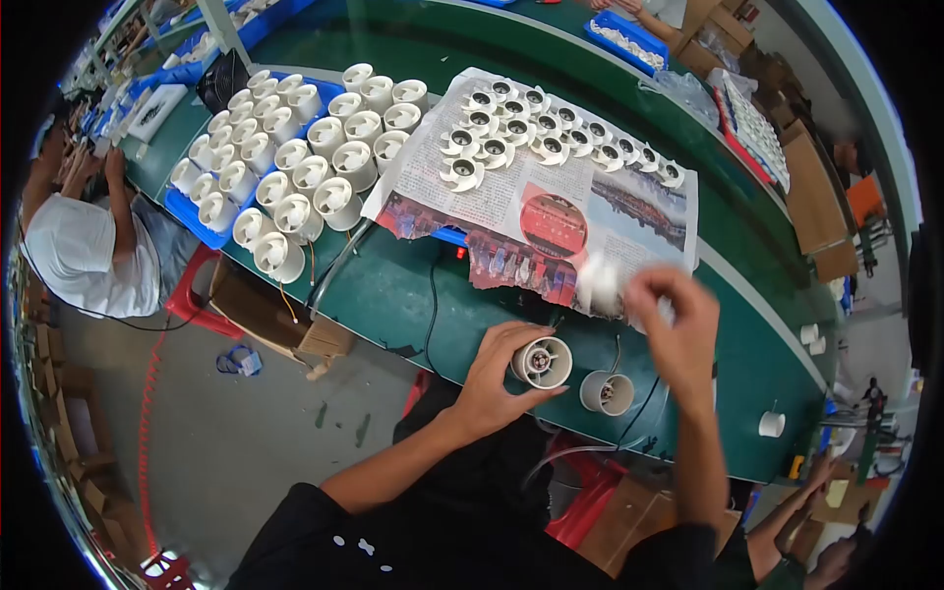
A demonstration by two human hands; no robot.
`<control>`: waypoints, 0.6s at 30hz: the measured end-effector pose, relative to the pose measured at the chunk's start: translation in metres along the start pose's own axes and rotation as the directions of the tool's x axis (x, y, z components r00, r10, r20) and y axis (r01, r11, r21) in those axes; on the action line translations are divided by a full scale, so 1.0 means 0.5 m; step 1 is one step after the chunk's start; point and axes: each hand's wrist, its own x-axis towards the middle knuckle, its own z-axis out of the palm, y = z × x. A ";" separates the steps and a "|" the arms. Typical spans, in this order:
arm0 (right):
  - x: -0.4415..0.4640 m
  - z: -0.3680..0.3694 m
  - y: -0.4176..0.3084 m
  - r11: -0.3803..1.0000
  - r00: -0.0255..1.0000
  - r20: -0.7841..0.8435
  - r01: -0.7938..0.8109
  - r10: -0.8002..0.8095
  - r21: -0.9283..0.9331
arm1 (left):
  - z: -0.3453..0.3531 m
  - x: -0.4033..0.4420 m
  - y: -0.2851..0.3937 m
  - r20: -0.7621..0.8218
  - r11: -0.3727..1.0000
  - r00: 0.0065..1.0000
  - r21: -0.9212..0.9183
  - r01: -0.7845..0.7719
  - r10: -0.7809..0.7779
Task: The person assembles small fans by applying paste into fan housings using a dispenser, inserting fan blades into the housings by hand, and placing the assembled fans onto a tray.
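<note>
My left hand [500,379] wraps round a white cylindrical fan housing [557,382] near the bench's front edge. The housing's open end faces up, showing spokes and a small motor inside. To its right a second white housing [612,395] lies tilted, with its wire behind it. My right hand [674,310] is raised and smeared by motion, its fingers closed. At its fingertips is a blurred white fan impeller [600,283], whose details I cannot make out. Several white impellers [548,147] with dark centres lie on the newspaper [492,211] beyond my hands.
Several white housings fitted with impellers [334,197] stand at the left, some in a blue tray [185,206]. A black cable [433,315] crosses the green bench [383,295]. A lone white cap-like part [772,424] sits at right. A co-worker [93,251] sits at far left.
</note>
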 end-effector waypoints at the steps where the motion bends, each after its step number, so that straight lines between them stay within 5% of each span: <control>1: -0.044 0.001 -0.015 0.910 0.959 0.123 -0.282 0.256 0.305 | 0.002 0.000 0.000 -0.002 1.000 1.000 0.000 -0.020 0.020; 3: -0.099 0.023 -0.013 0.763 0.877 0.272 -0.480 0.397 0.433 | 0.005 0.001 0.005 0.023 0.999 0.999 -0.017 -0.039 0.040; 6: -0.130 0.060 0.012 0.740 0.794 0.366 -0.596 0.485 0.312 | 0.006 -0.005 -0.006 0.105 0.996 0.992 0.052 -0.076 0.070; 8: -0.136 0.072 0.011 0.872 0.870 0.220 -0.474 0.442 0.124 | 0.004 -0.003 -0.003 0.130 0.997 0.990 0.053 -0.056 0.049; 12: -0.138 0.053 -0.004 0.857 0.899 0.078 -0.435 0.431 0.275 | 0.008 0.000 -0.001 0.120 1.000 0.993 0.018 0.014 -0.016; 14: -0.142 0.042 -0.005 0.863 0.896 0.080 -0.443 0.438 0.242 | 0.007 -0.001 0.001 0.118 1.000 0.993 0.031 0.006 -0.010; 18: -0.134 0.046 -0.014 0.984 0.955 0.257 -0.118 0.149 -0.133 | 0.005 -0.004 -0.001 0.173 0.993 0.985 0.114 -0.031 0.011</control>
